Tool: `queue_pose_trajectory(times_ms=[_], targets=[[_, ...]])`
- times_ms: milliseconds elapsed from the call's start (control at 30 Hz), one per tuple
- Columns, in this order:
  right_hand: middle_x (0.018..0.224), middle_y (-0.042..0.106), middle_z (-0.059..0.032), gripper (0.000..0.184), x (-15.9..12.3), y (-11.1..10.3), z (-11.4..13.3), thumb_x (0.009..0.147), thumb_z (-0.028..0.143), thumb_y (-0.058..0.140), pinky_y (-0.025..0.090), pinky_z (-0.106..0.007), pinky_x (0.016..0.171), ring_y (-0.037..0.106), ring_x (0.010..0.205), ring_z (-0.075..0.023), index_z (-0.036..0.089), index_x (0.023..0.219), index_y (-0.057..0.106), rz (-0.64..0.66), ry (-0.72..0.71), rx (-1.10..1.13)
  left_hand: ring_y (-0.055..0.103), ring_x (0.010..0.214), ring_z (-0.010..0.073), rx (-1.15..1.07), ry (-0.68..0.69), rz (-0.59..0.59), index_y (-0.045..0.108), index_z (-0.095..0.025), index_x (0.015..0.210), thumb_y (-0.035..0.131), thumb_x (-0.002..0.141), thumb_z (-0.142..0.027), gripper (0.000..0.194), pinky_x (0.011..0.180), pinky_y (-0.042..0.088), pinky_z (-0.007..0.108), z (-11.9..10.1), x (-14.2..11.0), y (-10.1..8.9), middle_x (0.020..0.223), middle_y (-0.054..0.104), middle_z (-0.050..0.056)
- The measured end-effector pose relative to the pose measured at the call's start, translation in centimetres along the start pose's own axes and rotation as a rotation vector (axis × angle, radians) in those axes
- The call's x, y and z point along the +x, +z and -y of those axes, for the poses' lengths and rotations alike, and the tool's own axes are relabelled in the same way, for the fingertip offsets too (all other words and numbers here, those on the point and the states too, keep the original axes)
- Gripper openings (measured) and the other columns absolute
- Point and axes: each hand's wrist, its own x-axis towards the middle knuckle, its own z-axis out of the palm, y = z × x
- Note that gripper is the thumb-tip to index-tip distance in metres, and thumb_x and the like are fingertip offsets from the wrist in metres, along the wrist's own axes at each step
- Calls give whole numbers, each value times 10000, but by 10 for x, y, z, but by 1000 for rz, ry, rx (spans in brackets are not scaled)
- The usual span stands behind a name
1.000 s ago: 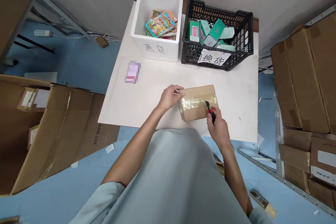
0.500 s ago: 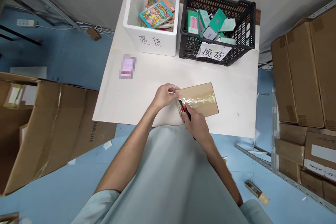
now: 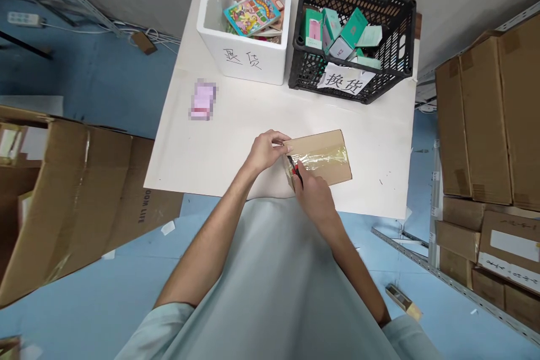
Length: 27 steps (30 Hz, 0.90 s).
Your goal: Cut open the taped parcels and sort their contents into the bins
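A small taped cardboard box (image 3: 323, 156) lies on the white table (image 3: 219, 140) near its front edge. My left hand (image 3: 265, 149) grips the box's left end, fingers curled over the top corner. My right hand (image 3: 313, 196) is closed round a red and black utility knife (image 3: 295, 169), whose tip sits at the box's near left corner, against the shiny tape.
At the back of the table stand a white foam bin (image 3: 242, 62) with colourful booklets and a black plastic crate (image 3: 396, 62) with teal cartons. A pink item (image 3: 202, 100) lies left. Large cardboard boxes (image 3: 481, 118) flank the table; shelving rails run along the floor.
My right hand has carried the knife from the box's right part across to its left near corner. The left hand has stayed on the left end.
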Motion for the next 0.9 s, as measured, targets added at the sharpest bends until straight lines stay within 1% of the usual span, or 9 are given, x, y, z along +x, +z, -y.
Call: queue_pose_trajectory(times_ms=[133, 233, 467, 567, 633, 700, 800, 900], targets=[[1171, 823, -199, 520, 1, -4, 4, 1205, 243, 344, 549, -361, 892, 786, 1092, -318, 104, 1680, 503, 24, -28, -75, 791, 1043, 262, 21, 3, -7, 856, -209, 1018, 925, 812, -278, 227, 1043, 667, 459, 0, 0, 0, 1106, 813, 79], [1167, 819, -201, 511, -3, -5, 5, 1191, 208, 351, 551, -357, 876, 780, 1073, -311, 92, 1662, 511, 40, -31, -92, 791, 1040, 265, 33, 1, -16, 853, -212, 1000, 950, 799, -309, 243, 1048, 667, 462, 0, 0, 1, 1108, 822, 77], [1146, 808, -186, 458, -21, -2, 2, 1191, 227, 361, 538, -348, 821, 777, 1054, -320, 133, 1593, 559, 93, 18, -54, 771, 1062, 249, 8, -6, -61, 869, -212, 1010, 913, 823, -315, 218, 1002, 686, 433, 1, -10, 6, 1136, 804, 81], [1152, 803, -179, 452, -30, 0, 3, 1191, 218, 377, 540, -357, 831, 786, 1019, -313, 153, 1601, 555, 134, 57, -58, 770, 1062, 244, 9, -3, -52, 872, -208, 1014, 913, 823, -324, 227, 1006, 685, 431, 1, -11, 5, 1136, 801, 79], [1151, 804, -177, 457, -35, 3, 2, 1196, 223, 371, 544, -360, 839, 790, 1005, -308, 161, 1614, 547, 134, 64, -63, 774, 1066, 245, 10, -5, -44, 872, -201, 1017, 915, 826, -328, 234, 1019, 681, 438, 1, -11, 5, 1146, 803, 82], [1131, 811, -179, 478, -40, 8, -1, 1191, 224, 371, 547, -358, 828, 791, 990, -307, 159, 1637, 529, 136, 54, -69, 778, 1072, 248, 11, -11, -48, 870, -196, 1021, 915, 833, -332, 237, 1033, 675, 447, 1, -11, 5, 1164, 806, 89], [1085, 828, -175, 537, -49, 17, -7, 1161, 191, 370, 542, -358, 803, 788, 962, -309, 151, 1682, 495, 179, 27, -66, 783, 1075, 254, 22, -14, -55, 868, -192, 1012, 918, 839, -331, 228, 1055, 662, 454, 0, -9, 4, 1175, 812, 97], [1101, 839, -179, 570, -55, 19, -15, 1147, 189, 369, 530, -372, 804, 785, 986, -326, 153, 1701, 496, 204, 13, -52, 782, 1071, 254, 32, -6, -21, 867, -196, 991, 937, 830, -350, 234, 1083, 645, 456, 0, -7, 2, 1168, 817, 93]])
